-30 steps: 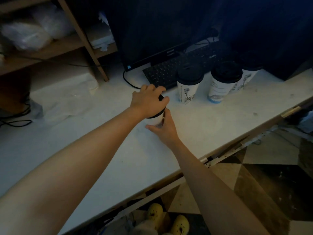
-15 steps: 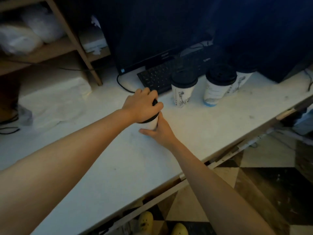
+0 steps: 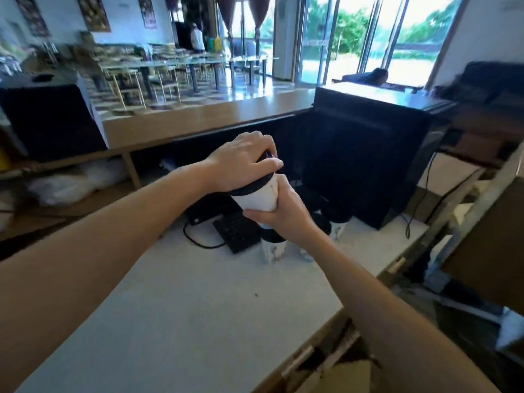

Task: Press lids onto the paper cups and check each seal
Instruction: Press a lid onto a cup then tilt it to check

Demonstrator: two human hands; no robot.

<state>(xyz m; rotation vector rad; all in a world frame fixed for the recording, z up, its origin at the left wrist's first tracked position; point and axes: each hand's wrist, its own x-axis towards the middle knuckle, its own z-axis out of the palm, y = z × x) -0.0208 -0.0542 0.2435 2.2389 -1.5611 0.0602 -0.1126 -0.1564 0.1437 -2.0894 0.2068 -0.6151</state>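
Note:
A white paper cup [image 3: 256,198] with a black lid [image 3: 252,187] is held in the air above the white table [image 3: 198,307], tilted a little to the right. My left hand [image 3: 243,163] covers the lid from above and grips it. My right hand [image 3: 283,211] is wrapped around the cup's lower body and base. Below them stand lidded cups on the table: one [image 3: 273,248] just under my right wrist, another [image 3: 337,226] further right, and a third mostly hidden behind my right forearm.
A black keyboard [image 3: 235,231] with its cable lies left of the standing cups. A dark monitor [image 3: 354,165] stands behind them. A wooden counter [image 3: 198,120] runs above the table. The table's front edge [image 3: 312,350] drops off to the right.
The cup stood on the table under my hands; now both hands hold it lifted in the air. The view has swung upward, showing the room beyond the counter.

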